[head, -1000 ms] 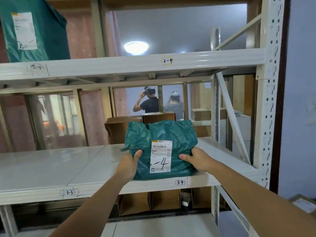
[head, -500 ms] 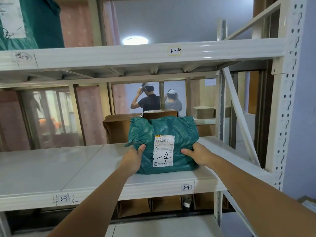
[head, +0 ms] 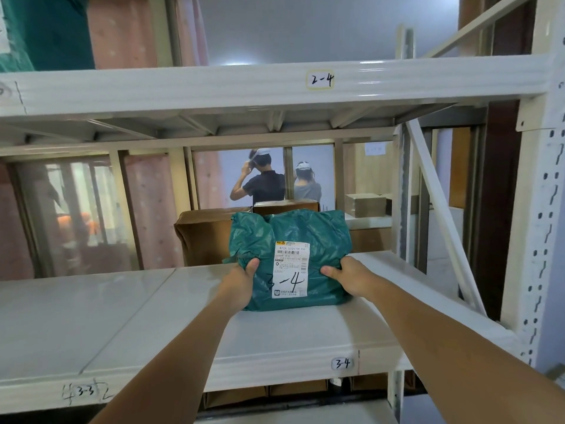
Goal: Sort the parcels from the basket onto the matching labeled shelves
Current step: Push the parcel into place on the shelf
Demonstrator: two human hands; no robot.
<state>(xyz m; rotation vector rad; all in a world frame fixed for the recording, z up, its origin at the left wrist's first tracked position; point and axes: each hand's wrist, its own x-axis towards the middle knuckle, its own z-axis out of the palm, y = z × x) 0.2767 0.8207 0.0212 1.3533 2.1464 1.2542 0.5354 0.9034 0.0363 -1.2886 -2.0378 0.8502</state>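
A green plastic parcel [head: 308, 237] with a white label marked "3-4" stands on the white shelf [head: 275, 335], behind the edge tag "3-4" [head: 341, 363]. My left hand [head: 241, 280] grips its lower left edge, thumb on the front. On the other side my right hand [head: 345, 275] holds its lower right edge, thumb forward. The parcel leans back toward brown cardboard boxes [head: 204, 237]. The basket is out of view.
The shelf above carries the tag "2-4" [head: 319, 79], and another green parcel [head: 42, 29] sits on it at the top left. The tag "3-3" [head: 85, 392] marks the bay to the left. A white upright post [head: 538, 209] bounds the right. Two persons stand behind the rack.
Both hands have pushed the green parcel deeper onto the 3-4 shelf, away from its front edge. The camera has moved closer to the rack.
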